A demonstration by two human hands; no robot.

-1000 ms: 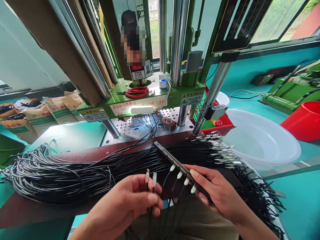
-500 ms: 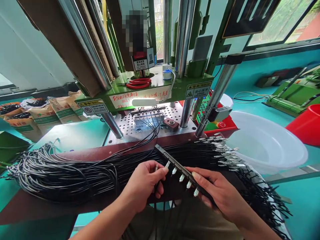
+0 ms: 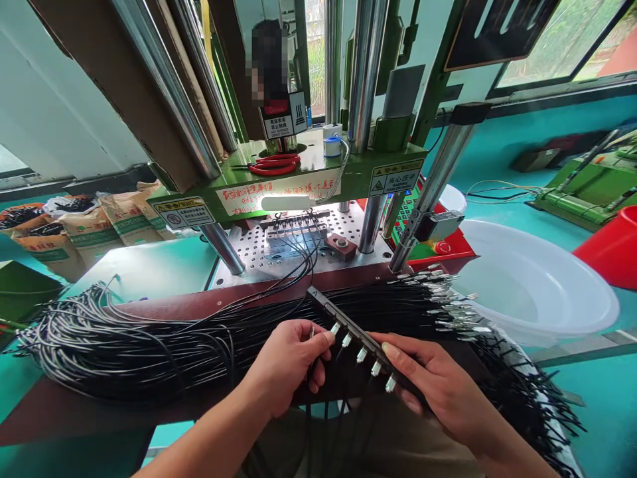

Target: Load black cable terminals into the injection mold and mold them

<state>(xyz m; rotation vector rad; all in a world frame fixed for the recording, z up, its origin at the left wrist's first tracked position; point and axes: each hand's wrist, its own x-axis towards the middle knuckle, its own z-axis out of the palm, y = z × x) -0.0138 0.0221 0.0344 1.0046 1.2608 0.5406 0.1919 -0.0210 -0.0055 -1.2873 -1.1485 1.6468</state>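
My right hand (image 3: 428, 372) is closed round the near end of a long dark bar (image 3: 348, 323), which slants across in front of me. Several silver cable connectors (image 3: 361, 356) sit along the bar's lower edge, their black cables hanging down. At the bar's far end, my left hand (image 3: 298, 355) pinches one silver connector (image 3: 335, 328) between thumb and forefinger, right against the bar. Another metal cable tip (image 3: 312, 334) pokes up between the fingers of that hand. Its curled lower fingers partly hide the cables.
A thick bundle of black cables (image 3: 164, 345) lies across the brown bench, silver ends (image 3: 458, 309) to the right. Behind it stands a green press (image 3: 318, 176) with steel columns; cables run into a fixture (image 3: 293, 239) on its perforated plate. A white tub (image 3: 537, 279) is at right.
Both hands stay almost still. My left thumb and forefinger remain on the connector at the bar's far end, and the view shifts very slightly.
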